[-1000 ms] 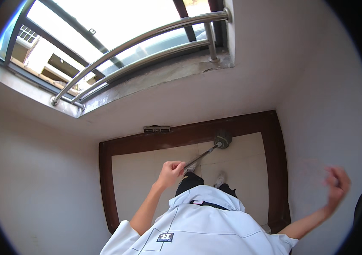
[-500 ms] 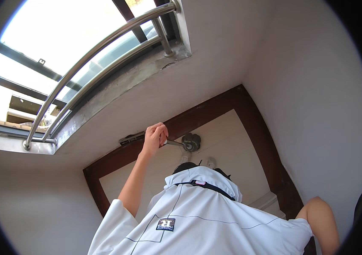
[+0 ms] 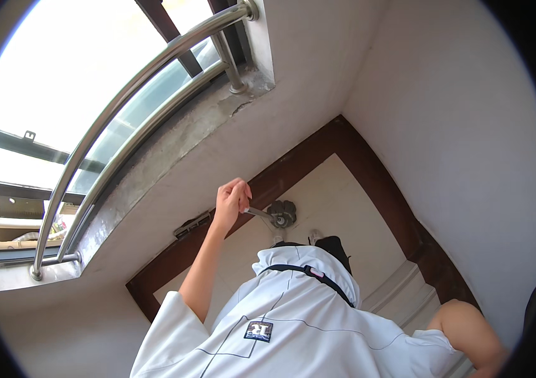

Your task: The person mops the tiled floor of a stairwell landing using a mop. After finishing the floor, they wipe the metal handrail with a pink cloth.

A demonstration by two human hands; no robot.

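Observation:
My left hand [image 3: 233, 196] is closed around the pale handle of a mop [image 3: 282, 214], seen almost end-on from above. Its dark grey, lobed head rests on the light floor just ahead of my shoes [image 3: 315, 235]. At the lower right edge only my right upper arm [image 3: 466, 331] shows; the right hand lies outside the picture.
A dark brown border [image 3: 350, 148] frames the light tiled floor [image 3: 331, 189]. Steps [image 3: 400, 293] lie at the right. A steel railing [image 3: 117, 104] crosses the window above a worn sill [image 3: 173, 129]. Against the wall near my left hand is a narrow metal fitting [image 3: 192, 225].
My view has shifted, showing more of the steps on the right. The left hand keeps its grip on the mop, whose head stays at nearly the same spot in the picture.

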